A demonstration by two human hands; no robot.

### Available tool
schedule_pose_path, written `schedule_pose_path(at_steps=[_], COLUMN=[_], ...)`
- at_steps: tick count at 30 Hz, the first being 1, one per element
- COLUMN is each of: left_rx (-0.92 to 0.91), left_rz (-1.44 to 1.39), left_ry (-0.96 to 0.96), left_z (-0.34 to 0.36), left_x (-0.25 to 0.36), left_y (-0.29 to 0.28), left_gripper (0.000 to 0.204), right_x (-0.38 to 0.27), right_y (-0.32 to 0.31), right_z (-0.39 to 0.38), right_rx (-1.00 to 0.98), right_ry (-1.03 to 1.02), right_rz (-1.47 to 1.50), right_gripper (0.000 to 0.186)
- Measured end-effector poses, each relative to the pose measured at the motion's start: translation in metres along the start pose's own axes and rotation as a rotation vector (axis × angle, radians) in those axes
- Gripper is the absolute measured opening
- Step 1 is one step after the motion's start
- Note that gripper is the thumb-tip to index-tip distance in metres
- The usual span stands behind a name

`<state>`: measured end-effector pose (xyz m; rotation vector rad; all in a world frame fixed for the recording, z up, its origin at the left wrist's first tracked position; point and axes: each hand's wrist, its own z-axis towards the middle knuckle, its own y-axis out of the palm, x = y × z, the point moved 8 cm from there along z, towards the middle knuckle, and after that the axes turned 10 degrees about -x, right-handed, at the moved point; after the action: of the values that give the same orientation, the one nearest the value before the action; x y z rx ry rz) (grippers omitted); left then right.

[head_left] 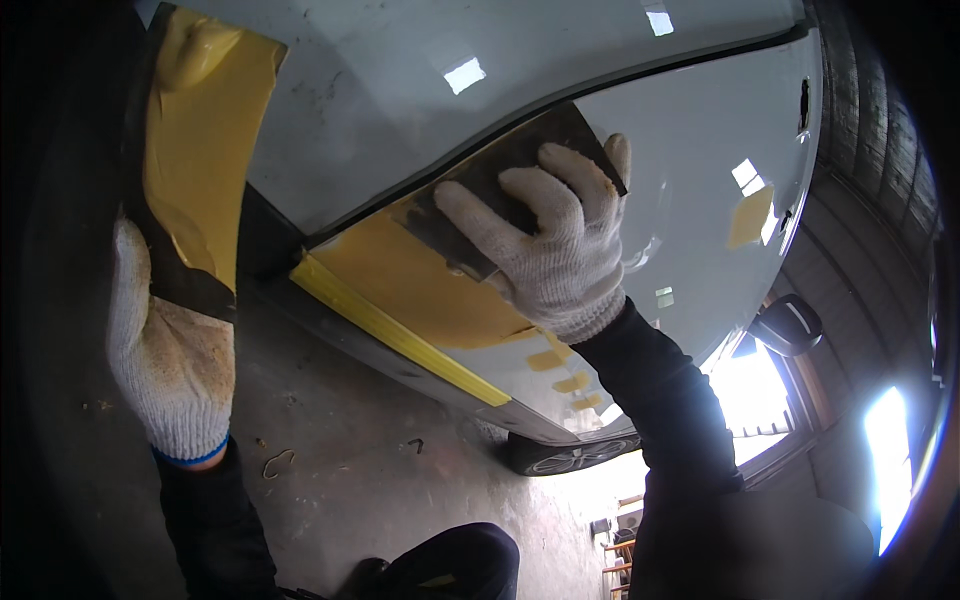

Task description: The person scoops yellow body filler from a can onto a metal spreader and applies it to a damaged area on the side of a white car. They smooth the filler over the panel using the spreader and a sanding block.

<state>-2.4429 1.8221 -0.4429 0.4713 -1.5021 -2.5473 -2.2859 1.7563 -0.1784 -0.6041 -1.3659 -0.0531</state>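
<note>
My left hand (180, 365), in a white knit glove, grips the lower end of a dark flat board (195, 292). Yellow body filler (205, 140) is spread over that board, with a thick lump at its top. Across the car door my right hand (560, 235), also gloved, holds a dark, thin, flat spreader (520, 180) against the panel, fingers splayed over its back. A broad coat of yellow filler (400, 280) covers the door's lower corner beneath and beside the spreader. The spreader's working edge is partly hidden by the hand.
Yellow masking tape (400, 330) runs along the sill below the door (700, 120). Small filler dabs (572, 383) and another patch (750, 217) mark the panel. A wheel (575, 455) and side mirror (788, 324) lie farther off. My knee (460, 560) is above the concrete floor (370, 430).
</note>
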Motion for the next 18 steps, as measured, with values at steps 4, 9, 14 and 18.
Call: schedule_pose_path(at_steps=[4,9,14,18], left_rx=[-0.077,-0.127,-0.156,0.005], left_rz=[-0.044,-0.060,-0.080,-0.018], left_ry=[-0.020,-0.020,0.005,0.038], left_z=[0.002,0.004,0.004,0.001], left_x=[-0.002,0.001,0.007,0.014], left_y=[0.005,0.006,0.003,-0.007], left_gripper=[0.052,0.050,0.051,0.053], right_x=[0.001,0.002,0.004,0.006], right_y=[0.003,0.002,0.001,-0.002], right_z=[-0.001,0.000,-0.010,-0.031], right_rx=[0.020,-0.048,-0.078,-0.115], right_ry=[-0.020,-0.014,-0.016,-0.007], right_rz=[-0.018,0.002,-0.006,-0.027], right_gripper=[0.044,0.043,0.042,0.040])
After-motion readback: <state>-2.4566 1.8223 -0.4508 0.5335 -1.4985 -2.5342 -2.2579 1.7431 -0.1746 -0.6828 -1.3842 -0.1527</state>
